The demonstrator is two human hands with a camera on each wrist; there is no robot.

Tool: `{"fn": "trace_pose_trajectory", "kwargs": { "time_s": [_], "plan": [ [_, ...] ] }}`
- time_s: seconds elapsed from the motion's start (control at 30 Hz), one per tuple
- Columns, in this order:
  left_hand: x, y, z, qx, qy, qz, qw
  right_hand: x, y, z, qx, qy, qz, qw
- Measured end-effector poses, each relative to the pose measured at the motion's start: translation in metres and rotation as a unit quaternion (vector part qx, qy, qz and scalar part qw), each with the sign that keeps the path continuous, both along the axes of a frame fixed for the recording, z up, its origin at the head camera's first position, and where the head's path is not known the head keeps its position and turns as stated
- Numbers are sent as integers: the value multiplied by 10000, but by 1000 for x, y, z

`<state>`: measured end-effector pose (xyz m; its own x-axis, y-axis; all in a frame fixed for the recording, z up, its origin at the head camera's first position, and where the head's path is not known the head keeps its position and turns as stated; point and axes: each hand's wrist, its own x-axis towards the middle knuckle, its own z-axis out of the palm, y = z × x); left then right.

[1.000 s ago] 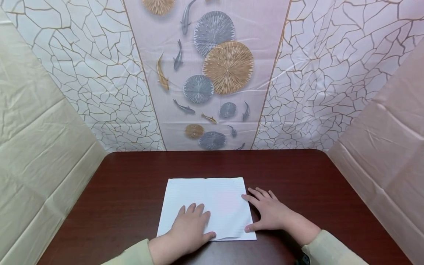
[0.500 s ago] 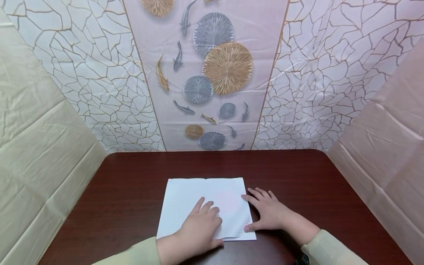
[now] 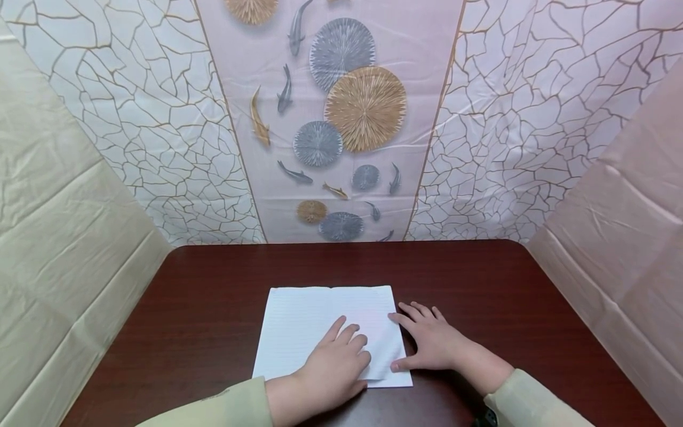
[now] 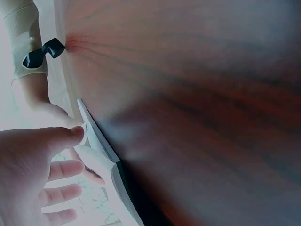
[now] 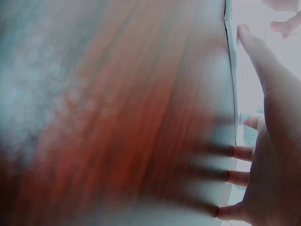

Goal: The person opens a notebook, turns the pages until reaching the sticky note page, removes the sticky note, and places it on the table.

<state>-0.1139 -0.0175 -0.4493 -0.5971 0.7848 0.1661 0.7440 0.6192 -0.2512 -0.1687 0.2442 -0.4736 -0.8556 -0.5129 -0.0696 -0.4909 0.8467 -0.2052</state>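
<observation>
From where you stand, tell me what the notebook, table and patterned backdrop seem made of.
Notebook: matte white paper, by its ruled lines and bent page. Table: dark reddish wood or laminate, slightly glossy; the grain streaks and sheen fit either. Patterned backdrop: probably printed cloth, faintly satiny, judging by its creases and wrinkles.

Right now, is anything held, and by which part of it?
Nothing is visibly gripped: the left hand is over the open notebook, the right hand rests at its right edge, fingers spread.
</observation>
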Motion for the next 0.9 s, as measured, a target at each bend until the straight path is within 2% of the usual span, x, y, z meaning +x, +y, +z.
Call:
{"fn": "trace_pose_trajectory", "kwargs": {
  "time_s": [0.43,0.9],
  "plan": [
    [-1,5,0,-25,-125,-82,9999,0,1,1,49,-93,16,9999],
    [2,3,1,161,9,-11,9999,-2,8,3,1,-306,-70,9995]
  ]
}}
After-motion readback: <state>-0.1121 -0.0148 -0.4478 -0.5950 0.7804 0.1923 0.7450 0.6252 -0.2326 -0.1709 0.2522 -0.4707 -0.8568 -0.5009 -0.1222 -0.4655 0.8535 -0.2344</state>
